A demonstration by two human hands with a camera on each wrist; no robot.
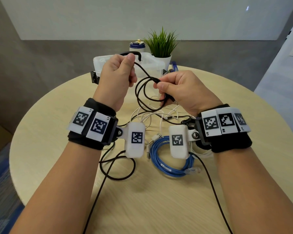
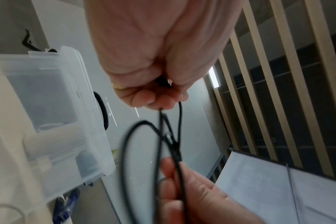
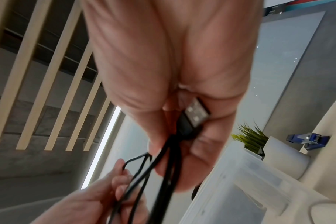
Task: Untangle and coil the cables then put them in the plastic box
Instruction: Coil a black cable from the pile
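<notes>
Both hands are raised over the round table [image 1: 57,166], working a thin black cable [image 1: 139,92]. My left hand [image 1: 120,71] pinches a strand of it between thumb and fingers. My right hand [image 1: 176,86] grips several loops of the same cable, and its USB plug [image 3: 196,113] sticks out of the fist. Loose loops hang between the two hands. A coiled blue cable [image 1: 167,159] lies on the table under my wrists. A tangle of white cables [image 1: 152,115] lies beyond it. The clear plastic box [image 1: 147,65] stands at the table's far edge, behind my hands.
Behind the box are a small potted plant [image 1: 161,46] and a white-and-blue bottle [image 1: 137,46]. A blue object [image 1: 174,67] lies right of the box. Black leads [image 1: 118,166] from the wrist cameras trail over the near part of the table.
</notes>
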